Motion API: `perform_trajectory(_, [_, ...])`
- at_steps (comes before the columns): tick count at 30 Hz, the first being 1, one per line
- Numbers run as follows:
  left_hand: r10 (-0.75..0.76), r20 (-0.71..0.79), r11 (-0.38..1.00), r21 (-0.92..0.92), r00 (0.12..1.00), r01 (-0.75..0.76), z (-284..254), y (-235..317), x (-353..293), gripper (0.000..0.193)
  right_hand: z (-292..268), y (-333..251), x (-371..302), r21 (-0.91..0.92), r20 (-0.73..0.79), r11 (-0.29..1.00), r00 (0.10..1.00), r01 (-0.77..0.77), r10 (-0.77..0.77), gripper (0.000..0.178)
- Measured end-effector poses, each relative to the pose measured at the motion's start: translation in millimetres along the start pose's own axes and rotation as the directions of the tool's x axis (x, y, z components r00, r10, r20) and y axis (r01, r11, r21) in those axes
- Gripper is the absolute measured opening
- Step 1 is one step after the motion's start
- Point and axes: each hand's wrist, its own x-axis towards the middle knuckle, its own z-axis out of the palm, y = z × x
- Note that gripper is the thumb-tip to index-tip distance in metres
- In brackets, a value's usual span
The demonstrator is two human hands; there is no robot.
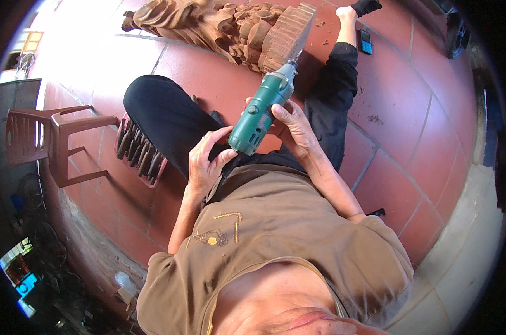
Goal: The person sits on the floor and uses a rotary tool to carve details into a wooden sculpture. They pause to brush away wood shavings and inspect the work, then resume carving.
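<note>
A green hand-held rotary power tool [260,110] points up toward a large carved wooden sculpture [225,25] lying on the red tiled floor. My right hand [293,129] wraps the tool's body from the right. My left hand [206,158] touches the tool's rear end with its fingertips. The tool's silver tip sits close to the sculpture's flat ribbed end [286,34]. I sit on the floor with my black-trousered legs [169,114] spread either side of the tool.
A tray of several chisels [140,152] lies by my left leg. A brown plastic chair [46,137] lies tipped over at the left. A small blue phone [366,42] rests on the tiles near my right foot. Wood chips dot the floor.
</note>
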Motion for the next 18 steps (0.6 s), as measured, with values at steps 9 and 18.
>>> perform_trajectory(9, [-0.032,-0.001,0.998,0.053,0.999,0.032,0.9,-0.5,-16.6,0.041,0.6,10.3,4.2,-0.019,0.013,0.998,0.998,-0.061,0.061,0.057])
perform_trajectory(18, [-0.414,0.245,0.662,-0.58,0.877,0.475,-12.7,2.5,-18.1,0.07,14.5,23.3,6.5,0.081,0.058,0.99,0.992,-0.115,0.11,0.053])
